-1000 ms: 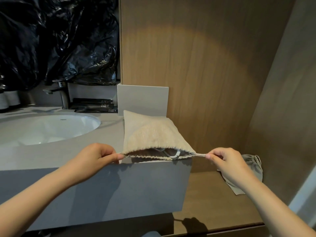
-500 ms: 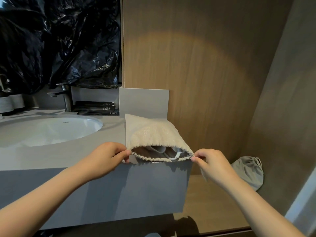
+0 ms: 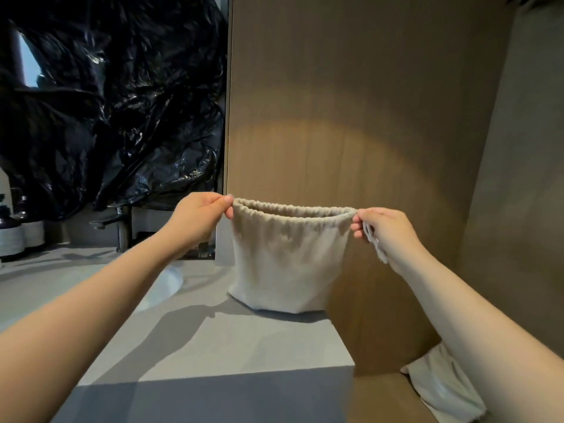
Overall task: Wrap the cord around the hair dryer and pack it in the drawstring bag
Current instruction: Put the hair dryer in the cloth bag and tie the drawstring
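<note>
The beige fabric drawstring bag (image 3: 287, 264) stands upright, its base resting on the grey tabletop (image 3: 244, 346) near the right edge. The left hand (image 3: 198, 218) grip is closed, pinching the left end of the gathered mouth. The right hand (image 3: 389, 233) grip pinches the right end. The white drawstring (image 3: 374, 242) hangs across that hand.

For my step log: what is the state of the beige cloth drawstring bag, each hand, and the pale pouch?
Beige cloth drawstring bag: held upright, bottom at the grey counter, mouth gathered to a narrow slit.
Left hand: pinches the mouth's left end.
Right hand: pinches the right end; drawstring dangles.
Pale cloth pouch: lying on the wooden shelf.
</note>
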Action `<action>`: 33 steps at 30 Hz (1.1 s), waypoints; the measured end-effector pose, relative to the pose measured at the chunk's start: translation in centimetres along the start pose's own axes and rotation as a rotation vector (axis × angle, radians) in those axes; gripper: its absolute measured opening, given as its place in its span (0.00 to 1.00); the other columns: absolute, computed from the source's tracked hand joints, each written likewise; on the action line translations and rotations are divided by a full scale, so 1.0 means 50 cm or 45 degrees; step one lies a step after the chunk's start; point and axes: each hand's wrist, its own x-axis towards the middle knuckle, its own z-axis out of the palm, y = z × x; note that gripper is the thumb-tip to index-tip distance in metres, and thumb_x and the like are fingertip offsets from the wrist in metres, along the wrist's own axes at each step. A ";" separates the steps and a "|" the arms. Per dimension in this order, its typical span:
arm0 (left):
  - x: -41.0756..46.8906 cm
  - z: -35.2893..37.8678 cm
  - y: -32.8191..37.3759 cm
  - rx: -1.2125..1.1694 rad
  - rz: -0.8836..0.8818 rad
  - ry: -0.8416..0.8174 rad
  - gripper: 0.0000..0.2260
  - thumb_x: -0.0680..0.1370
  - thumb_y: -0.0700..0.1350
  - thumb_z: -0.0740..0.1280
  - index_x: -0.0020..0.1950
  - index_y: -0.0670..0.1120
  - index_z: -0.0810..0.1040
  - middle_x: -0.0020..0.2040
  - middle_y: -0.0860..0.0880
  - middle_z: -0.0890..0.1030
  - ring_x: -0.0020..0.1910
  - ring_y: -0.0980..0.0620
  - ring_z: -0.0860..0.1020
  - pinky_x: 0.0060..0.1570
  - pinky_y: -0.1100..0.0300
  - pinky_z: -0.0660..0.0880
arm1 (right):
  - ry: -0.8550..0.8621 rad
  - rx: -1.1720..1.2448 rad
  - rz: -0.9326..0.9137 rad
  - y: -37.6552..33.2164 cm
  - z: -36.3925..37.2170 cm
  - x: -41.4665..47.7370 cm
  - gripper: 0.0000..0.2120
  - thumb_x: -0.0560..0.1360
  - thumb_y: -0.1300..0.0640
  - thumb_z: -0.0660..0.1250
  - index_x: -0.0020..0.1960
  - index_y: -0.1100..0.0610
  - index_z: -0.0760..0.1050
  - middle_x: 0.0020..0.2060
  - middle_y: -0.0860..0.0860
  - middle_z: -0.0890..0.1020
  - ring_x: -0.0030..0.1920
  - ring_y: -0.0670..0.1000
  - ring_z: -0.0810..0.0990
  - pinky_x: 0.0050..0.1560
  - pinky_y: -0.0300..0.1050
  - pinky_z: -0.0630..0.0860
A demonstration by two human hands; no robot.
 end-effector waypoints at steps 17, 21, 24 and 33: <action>0.147 -0.082 -0.049 -0.227 -0.169 0.273 0.17 0.83 0.48 0.59 0.36 0.45 0.73 0.20 0.55 0.63 0.18 0.56 0.60 0.17 0.67 0.57 | 0.255 0.434 0.191 -0.032 -0.035 0.155 0.12 0.79 0.63 0.61 0.37 0.61 0.75 0.29 0.50 0.72 0.21 0.43 0.69 0.30 0.36 0.71; 0.140 -0.058 -0.066 -0.380 -0.284 0.326 0.16 0.83 0.48 0.58 0.36 0.45 0.72 0.28 0.50 0.67 0.24 0.54 0.63 0.20 0.64 0.65 | 0.202 0.577 0.208 -0.011 -0.017 0.157 0.13 0.81 0.63 0.56 0.39 0.59 0.70 0.34 0.55 0.79 0.24 0.45 0.78 0.39 0.40 0.76; 0.131 -0.028 -0.031 -0.844 -0.349 0.264 0.14 0.84 0.44 0.56 0.39 0.44 0.71 0.41 0.43 0.79 0.39 0.49 0.80 0.47 0.55 0.80 | 0.111 0.780 0.273 -0.007 0.005 0.150 0.12 0.82 0.63 0.52 0.40 0.57 0.66 0.47 0.62 0.81 0.44 0.54 0.83 0.50 0.47 0.79; 0.131 0.038 0.024 -1.248 -0.281 0.109 0.14 0.84 0.42 0.53 0.38 0.46 0.67 0.31 0.49 0.68 0.25 0.55 0.71 0.40 0.58 0.82 | 0.097 1.211 0.302 0.001 0.017 0.135 0.08 0.82 0.62 0.53 0.47 0.60 0.68 0.30 0.52 0.66 0.24 0.46 0.68 0.41 0.46 0.79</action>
